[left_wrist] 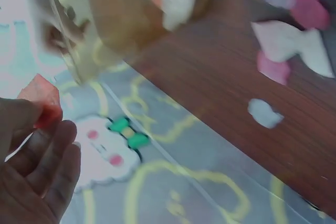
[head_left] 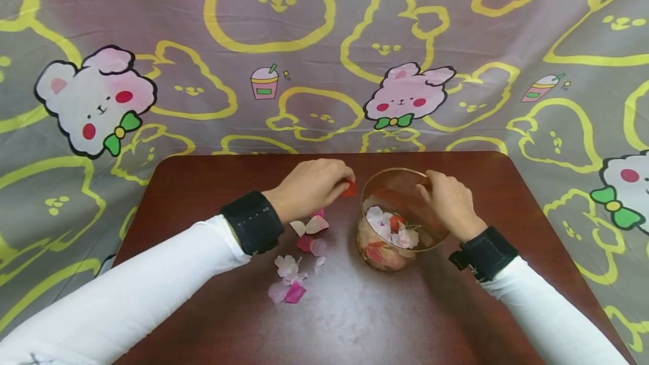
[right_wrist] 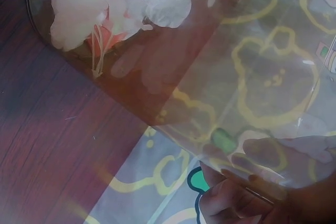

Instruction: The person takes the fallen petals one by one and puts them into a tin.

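On the brown desk [head_left: 355,320], my left grip [head_left: 311,185] pinching a red petal [head_left: 350,188] just beside the jar [head_left: 400,221], my right grip [head_left: 451,203] grasping the jar's rim, petals inside, loose petals [head_left: 299,258] scattered under my left wrist

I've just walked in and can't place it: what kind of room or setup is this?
Probably a makeshift home craft corner rather than a workshop. A small dark wooden table stands against a draped cartoon bunny cloth, with loose flower petals beside a clear glass bowl of petals that the right hand tilts.
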### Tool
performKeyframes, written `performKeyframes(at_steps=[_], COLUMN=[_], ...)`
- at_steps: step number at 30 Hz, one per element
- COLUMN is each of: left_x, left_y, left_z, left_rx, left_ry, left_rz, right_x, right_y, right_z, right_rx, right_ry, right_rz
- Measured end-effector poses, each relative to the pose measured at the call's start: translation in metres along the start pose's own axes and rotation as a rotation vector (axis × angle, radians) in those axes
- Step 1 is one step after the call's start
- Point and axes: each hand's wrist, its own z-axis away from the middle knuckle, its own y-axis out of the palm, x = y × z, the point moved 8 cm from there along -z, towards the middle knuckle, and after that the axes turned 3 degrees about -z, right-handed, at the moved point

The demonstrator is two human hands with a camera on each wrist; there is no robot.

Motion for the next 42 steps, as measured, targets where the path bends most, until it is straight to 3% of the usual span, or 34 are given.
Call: performKeyframes(at_steps=[4, 11, 19, 23, 27, 32, 37, 42], left_x=[-0.028, -0.056, -0.068, -0.066, -0.051, -0.014, 0.025, 0.057], left_y=[0.012, 0.045, 0.056, 0.053, 0.041, 0.029, 0.032, 0.046], left_z=[-0.014, -0.023, -0.018, -0.014, -0.009, 0.006, 0.031, 0.06], left_rx=[0.022, 0.159, 0.195, 0.175, 0.091, -0.007, -0.006, 0.006], left_ry=[0.079, 0.163, 0.282, 0.282, 0.214, 0.08, -0.075, -0.179], left_rz=[-0.041, -0.073, -0.136, -0.133, -0.066, 0.013, 0.073, 0.116], right_x=[0.001, 0.001, 0.001, 0.0, 0.0, 0.0, 0.0, 0.001], right_y=[-0.001, 0.0, -0.001, 0.0, 0.0, -0.001, -0.001, -0.001], right_z=[0.0, 0.0, -0.001, -0.001, -0.001, -0.001, -0.001, 0.0], right_rx=[-0.006, -0.005, -0.005, 0.0, 0.0, 0.004, 0.01, 0.014], right_ry=[0.002, 0.004, 0.002, 0.01, 0.008, 0.006, 0.01, 0.014], right_rz=[0.0, -0.002, 0.0, 0.005, 0.007, 0.012, 0.015, 0.015])
